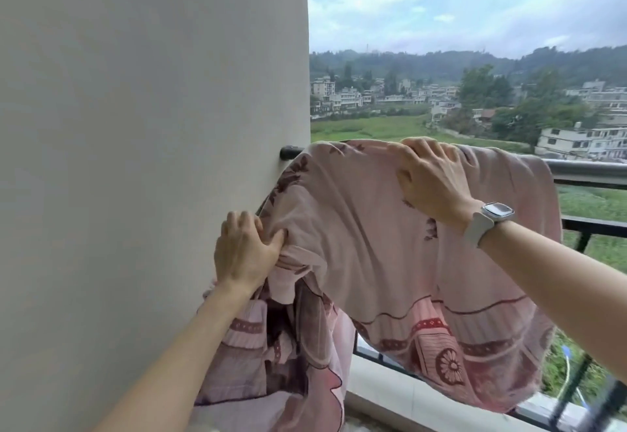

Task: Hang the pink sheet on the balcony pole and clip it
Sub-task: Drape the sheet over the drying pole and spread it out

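Outdoors, seen from the head camera, a person stands at a balcony railing beside a pale wall. A pink sheet with dark floral and banded patterns is draped over the balcony pole, a dark rounded rail that runs from the wall off to the right. The pole's long axis lies left to right across the view, and the sheet covers the stretch nearest the wall, with bare pole beyond it on the right.

The right hand, a pale smartwatch on its wrist, rests on top of the pole over the cloth, fingers spread and bent over the far side, pressing the sheet down. The left hand is lower and close to the wall, its grip closed on a bunched fold of the sheet, thumb pinching the cloth. Below that hand much of the sheet hangs in a heap, not yet spread.

No clip is visible. By the look of it, the bunched part by the left hand needs lifting up and over the pole, toward the wall end, before any clipping.
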The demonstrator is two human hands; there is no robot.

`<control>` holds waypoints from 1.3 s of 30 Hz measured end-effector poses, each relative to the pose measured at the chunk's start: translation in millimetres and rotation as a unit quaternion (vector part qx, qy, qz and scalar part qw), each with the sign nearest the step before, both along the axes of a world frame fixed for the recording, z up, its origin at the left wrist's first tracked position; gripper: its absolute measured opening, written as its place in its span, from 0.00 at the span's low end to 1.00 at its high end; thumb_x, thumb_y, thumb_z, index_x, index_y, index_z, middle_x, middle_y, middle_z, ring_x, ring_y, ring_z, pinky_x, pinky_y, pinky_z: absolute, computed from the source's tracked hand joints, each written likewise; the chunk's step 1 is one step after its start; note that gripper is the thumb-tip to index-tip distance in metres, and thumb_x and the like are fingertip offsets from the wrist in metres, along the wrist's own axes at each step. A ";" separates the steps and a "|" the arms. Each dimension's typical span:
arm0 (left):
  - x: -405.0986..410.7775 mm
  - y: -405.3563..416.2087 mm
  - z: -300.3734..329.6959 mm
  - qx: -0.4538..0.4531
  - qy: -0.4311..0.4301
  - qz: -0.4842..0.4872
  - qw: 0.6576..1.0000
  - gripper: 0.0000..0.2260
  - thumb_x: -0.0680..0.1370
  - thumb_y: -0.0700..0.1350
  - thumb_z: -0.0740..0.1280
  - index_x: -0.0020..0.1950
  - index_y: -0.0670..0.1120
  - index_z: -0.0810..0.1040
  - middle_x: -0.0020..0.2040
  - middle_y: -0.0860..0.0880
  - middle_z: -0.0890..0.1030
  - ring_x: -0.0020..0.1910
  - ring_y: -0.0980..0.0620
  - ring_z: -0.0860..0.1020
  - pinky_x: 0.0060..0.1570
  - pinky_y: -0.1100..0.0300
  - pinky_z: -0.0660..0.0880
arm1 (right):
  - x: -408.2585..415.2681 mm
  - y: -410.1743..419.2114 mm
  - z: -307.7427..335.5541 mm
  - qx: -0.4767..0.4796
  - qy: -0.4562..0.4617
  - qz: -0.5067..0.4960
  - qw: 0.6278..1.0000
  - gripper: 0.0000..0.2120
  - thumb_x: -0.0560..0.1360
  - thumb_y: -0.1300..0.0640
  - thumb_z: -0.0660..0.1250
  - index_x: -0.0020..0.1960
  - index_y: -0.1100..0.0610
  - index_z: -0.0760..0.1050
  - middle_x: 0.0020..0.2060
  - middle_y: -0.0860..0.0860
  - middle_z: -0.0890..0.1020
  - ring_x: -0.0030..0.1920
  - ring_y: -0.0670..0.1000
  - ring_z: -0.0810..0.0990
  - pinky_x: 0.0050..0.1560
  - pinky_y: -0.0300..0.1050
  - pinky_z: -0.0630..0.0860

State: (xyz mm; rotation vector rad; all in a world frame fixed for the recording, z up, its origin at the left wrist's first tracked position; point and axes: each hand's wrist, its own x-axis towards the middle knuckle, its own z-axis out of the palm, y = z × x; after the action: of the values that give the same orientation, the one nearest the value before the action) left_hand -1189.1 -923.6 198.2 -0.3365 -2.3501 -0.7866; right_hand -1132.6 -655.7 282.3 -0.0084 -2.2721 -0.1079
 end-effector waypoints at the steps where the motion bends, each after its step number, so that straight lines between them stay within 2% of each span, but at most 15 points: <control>1: -0.7 1.7 -2.1 0.023 0.028 -0.028 0.999 0.20 0.69 0.59 0.68 0.46 0.44 0.69 0.46 0.47 0.70 0.49 0.44 0.71 0.44 0.52 0.69 | 1.9 1.6 -3.3 0.008 0.012 0.004 1.000 0.19 0.74 0.59 0.60 0.65 0.54 0.69 0.62 0.55 0.74 0.64 0.58 0.68 0.61 0.55 0.61; 4: 4.6 15.3 -13.4 0.001 0.088 -0.129 0.988 0.30 0.67 0.65 0.61 0.60 0.46 0.67 0.60 0.45 0.70 0.59 0.46 0.68 0.57 0.47 0.67 | 9.6 5.2 -17.9 0.042 0.048 0.001 0.998 0.20 0.73 0.61 0.60 0.66 0.56 0.68 0.62 0.57 0.73 0.66 0.59 0.67 0.66 0.55 0.59; 7: 9.5 39.2 -27.3 -0.181 0.136 -0.166 0.960 0.36 0.64 0.67 0.64 0.67 0.51 0.62 0.69 0.43 0.66 0.69 0.41 0.62 0.65 0.40 0.60 | 21.1 9.2 -33.8 0.061 0.083 -0.017 0.995 0.21 0.72 0.61 0.62 0.65 0.58 0.70 0.63 0.58 0.73 0.66 0.60 0.68 0.68 0.58 0.59; 9: 8.4 51.8 -33.9 -0.283 0.148 -0.156 0.935 0.36 0.61 0.61 0.72 0.66 0.51 0.67 0.68 0.40 0.68 0.69 0.37 0.63 0.63 0.36 0.62 | 29.8 14.5 -47.5 0.082 0.095 -0.026 0.992 0.20 0.73 0.60 0.63 0.64 0.59 0.70 0.64 0.59 0.73 0.66 0.60 0.68 0.68 0.61 0.59; 10: 6.4 55.5 -34.0 -0.295 0.169 -0.146 0.929 0.30 0.63 0.56 0.73 0.63 0.49 0.73 0.66 0.40 0.71 0.67 0.37 0.67 0.61 0.37 0.65 | 34.2 19.0 -53.1 0.087 0.094 -0.037 0.991 0.21 0.73 0.59 0.63 0.66 0.58 0.69 0.65 0.59 0.72 0.67 0.60 0.67 0.68 0.63 0.58; 12: 0.2 58.2 -30.0 -0.235 0.217 -0.145 0.936 0.12 0.70 0.48 0.65 0.49 0.43 0.80 0.57 0.41 0.79 0.60 0.40 0.75 0.55 0.44 0.73 | 42.9 31.4 -58.9 0.075 0.079 -0.069 0.992 0.25 0.74 0.56 0.62 0.69 0.56 0.64 0.68 0.58 0.67 0.70 0.58 0.62 0.69 0.66 0.51; 14: -2.4 59.1 -21.5 -0.146 0.203 -0.174 0.952 0.13 0.75 0.47 0.60 0.43 0.41 0.80 0.46 0.43 0.83 0.50 0.42 0.80 0.46 0.51 0.78 | 53.5 46.5 -59.8 0.047 0.082 -0.110 0.989 0.29 0.74 0.50 0.61 0.72 0.55 0.58 0.70 0.57 0.62 0.71 0.57 0.56 0.69 0.65 0.49; 18: 11.7 68.8 -4.8 -0.009 0.175 -0.228 0.958 0.09 0.77 0.46 0.62 0.44 0.40 0.75 0.36 0.44 0.81 0.33 0.44 0.80 0.30 0.57 0.74 | 75.7 68.4 -63.2 -0.080 0.098 -0.163 0.978 0.34 0.70 0.46 0.67 0.69 0.61 0.58 0.62 0.62 0.66 0.61 0.61 0.64 0.57 0.62 0.67; 20: 23.8 73.6 -1.5 0.016 0.194 -0.217 0.957 0.06 0.76 0.42 0.62 0.44 0.39 0.74 0.35 0.45 0.80 0.32 0.46 0.78 0.31 0.61 0.69 | 80.0 72.3 -68.7 -0.152 0.095 -0.141 0.974 0.25 0.72 0.50 0.66 0.62 0.64 0.65 0.56 0.63 0.72 0.56 0.62 0.69 0.49 0.59 0.71; 22: 34.4 76.2 1.4 0.040 0.189 -0.213 0.958 0.03 0.75 0.39 0.62 0.45 0.39 0.73 0.36 0.44 0.79 0.33 0.46 0.77 0.33 0.61 0.67 | 81.8 74.4 -70.2 -0.199 0.099 -0.095 0.970 0.13 0.75 0.55 0.63 0.51 0.65 0.70 0.48 0.63 0.77 0.51 0.63 0.73 0.43 0.53 0.71; 24: 41.5 77.8 6.9 0.059 0.165 -0.201 0.964 0.02 0.76 0.38 0.61 0.47 0.39 0.72 0.38 0.44 0.79 0.36 0.45 0.77 0.36 0.58 0.67 | 84.7 76.4 -65.2 -0.205 0.104 -0.058 0.972 0.10 0.77 0.57 0.60 0.46 0.65 0.71 0.42 0.63 0.78 0.44 0.63 0.75 0.39 0.50 0.68; 27: 54.1 86.7 20.4 0.065 0.150 -0.170 0.972 0.04 0.77 0.42 0.60 0.47 0.42 0.72 0.40 0.44 0.79 0.39 0.43 0.76 0.40 0.55 0.69 | 96.9 80.2 -40.0 -0.199 0.114 0.004 0.973 0.09 0.77 0.57 0.60 0.46 0.63 0.71 0.36 0.58 0.77 0.34 0.58 0.74 0.33 0.46 0.66; 31: 86.8 133.2 46.3 -0.014 0.162 -0.194 0.968 0.05 0.75 0.45 0.63 0.50 0.47 0.74 0.50 0.49 0.78 0.52 0.48 0.75 0.57 0.52 0.63 | 106.6 86.7 27.0 -0.179 0.135 0.061 0.973 0.07 0.77 0.58 0.60 0.47 0.62 0.72 0.40 0.57 0.77 0.37 0.53 0.72 0.38 0.45 0.67; 35: 133.3 194.4 71.5 -0.021 0.131 -0.260 0.957 0.21 0.74 0.57 0.63 0.63 0.46 0.70 0.64 0.49 0.72 0.64 0.51 0.68 0.65 0.50 0.60 | 118.5 115.5 89.3 -0.185 0.105 0.030 0.977 0.07 0.76 0.61 0.59 0.46 0.64 0.73 0.39 0.55 0.75 0.38 0.53 0.72 0.39 0.42 0.65; 39: 181.8 244.4 60.9 -0.050 0.120 -0.294 0.947 0.39 0.67 0.73 0.55 0.69 0.49 0.61 0.68 0.51 0.67 0.67 0.54 0.64 0.67 0.54 0.58 | 120.0 139.9 137.4 -0.286 0.122 -0.015 0.950 0.07 0.76 0.65 0.58 0.40 0.63 0.72 0.33 0.54 0.74 0.34 0.52 0.73 0.36 0.44 0.66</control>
State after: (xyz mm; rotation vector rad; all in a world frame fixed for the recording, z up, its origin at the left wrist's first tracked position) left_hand -1007.3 -679.2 259.1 -1.1468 -2.0712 -0.8322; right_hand -1012.6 -515.8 419.7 -0.3414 -1.9815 0.5118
